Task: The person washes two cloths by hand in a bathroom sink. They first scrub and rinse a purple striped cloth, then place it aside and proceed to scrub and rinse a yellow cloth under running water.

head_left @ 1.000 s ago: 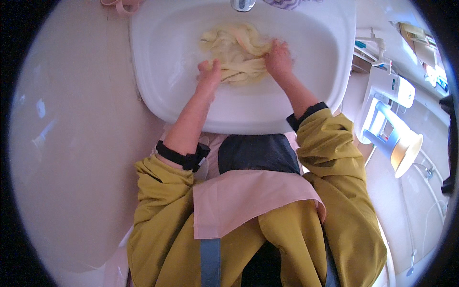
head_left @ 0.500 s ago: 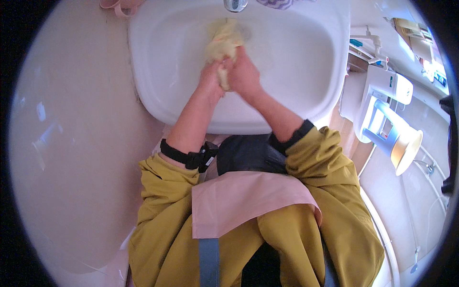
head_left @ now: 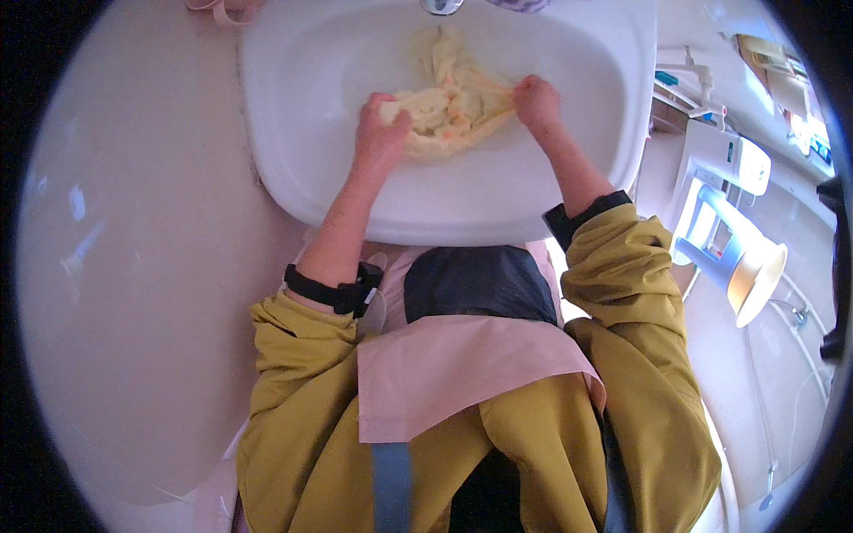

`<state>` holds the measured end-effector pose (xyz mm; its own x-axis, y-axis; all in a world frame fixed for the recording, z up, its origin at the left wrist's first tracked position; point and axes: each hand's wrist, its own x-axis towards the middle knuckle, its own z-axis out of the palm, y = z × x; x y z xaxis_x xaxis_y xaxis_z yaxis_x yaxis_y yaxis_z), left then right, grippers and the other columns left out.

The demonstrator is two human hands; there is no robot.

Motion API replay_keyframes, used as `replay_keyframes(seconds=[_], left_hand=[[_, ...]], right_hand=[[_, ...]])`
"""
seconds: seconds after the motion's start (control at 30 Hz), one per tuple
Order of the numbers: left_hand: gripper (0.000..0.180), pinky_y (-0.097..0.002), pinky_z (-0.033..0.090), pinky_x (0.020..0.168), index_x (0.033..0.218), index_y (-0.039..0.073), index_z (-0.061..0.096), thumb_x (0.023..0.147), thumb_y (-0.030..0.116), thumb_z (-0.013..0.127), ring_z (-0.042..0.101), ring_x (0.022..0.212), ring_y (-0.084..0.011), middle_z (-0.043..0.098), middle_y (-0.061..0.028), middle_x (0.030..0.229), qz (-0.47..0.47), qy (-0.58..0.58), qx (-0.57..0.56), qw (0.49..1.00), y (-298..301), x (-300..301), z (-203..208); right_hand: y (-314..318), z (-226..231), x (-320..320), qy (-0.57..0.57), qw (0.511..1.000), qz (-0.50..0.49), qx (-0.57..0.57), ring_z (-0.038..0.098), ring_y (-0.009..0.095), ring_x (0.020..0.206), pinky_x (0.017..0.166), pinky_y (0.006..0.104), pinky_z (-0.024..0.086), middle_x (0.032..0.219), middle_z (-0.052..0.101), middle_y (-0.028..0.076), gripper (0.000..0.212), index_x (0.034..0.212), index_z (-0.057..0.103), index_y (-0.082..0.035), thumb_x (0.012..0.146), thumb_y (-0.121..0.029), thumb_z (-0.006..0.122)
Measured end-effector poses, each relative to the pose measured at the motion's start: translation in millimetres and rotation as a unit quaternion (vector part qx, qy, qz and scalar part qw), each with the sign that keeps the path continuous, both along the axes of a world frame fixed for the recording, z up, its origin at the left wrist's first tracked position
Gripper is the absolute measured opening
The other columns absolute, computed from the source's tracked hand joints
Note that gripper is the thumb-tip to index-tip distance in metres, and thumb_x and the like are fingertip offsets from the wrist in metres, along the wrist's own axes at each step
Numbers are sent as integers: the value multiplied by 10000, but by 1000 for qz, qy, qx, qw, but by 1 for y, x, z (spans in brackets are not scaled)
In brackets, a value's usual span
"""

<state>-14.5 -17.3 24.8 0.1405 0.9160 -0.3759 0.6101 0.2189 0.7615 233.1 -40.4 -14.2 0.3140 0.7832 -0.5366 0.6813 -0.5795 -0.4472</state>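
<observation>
A wet, pale yellow cloth (head_left: 453, 111) with faint orange patches is stretched sideways inside the white washbasin (head_left: 302, 191). My left hand (head_left: 380, 129) is closed round its left part, a bunched fold showing between thumb and fingers. At the other end, my right hand (head_left: 538, 102) grips the cloth's edge in a closed fist. Between the hands the fabric hangs slack and crumpled, and its far part trails toward the back of the basin. Murky water seems to lie around it.
A chrome tap (head_left: 442, 5) juts over the basin's back edge. Beside it lies a purple patterned cloth (head_left: 520, 3). Something pink (head_left: 222, 11) sits at the back left, near the wall. To the right are white pipes (head_left: 702, 89) and a blue-and-cream plastic stool-like object (head_left: 733, 258).
My hands were together on the bunched cloth. They have moved apart, the right one to the right and the left one slightly left, spreading the cloth between them.
</observation>
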Motion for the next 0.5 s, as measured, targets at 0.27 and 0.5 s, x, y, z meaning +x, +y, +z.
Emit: replay_keyframes(seconds=[0.27,0.5], left_hand=[[540,-413,285,982,1218,109,360,739,196,595,327,1133,-395,360,-281,1192,65,107,8,992,7,-24,-16],[680,-582,343,899,1336,131,208,822,418,549,320,1193,-385,285,-175,1333,298,-170,-349,872,-19,7,26]], right_hand=[[0,2,-64,-33,982,171,73,501,341,1013,847,422,440,1127,470,168,415,1122,524,-141,748,-299,609],[-4,7,-59,-104,994,7,14,499,351,1051,847,468,429,1120,501,180,458,1095,555,-95,750,-395,577]])
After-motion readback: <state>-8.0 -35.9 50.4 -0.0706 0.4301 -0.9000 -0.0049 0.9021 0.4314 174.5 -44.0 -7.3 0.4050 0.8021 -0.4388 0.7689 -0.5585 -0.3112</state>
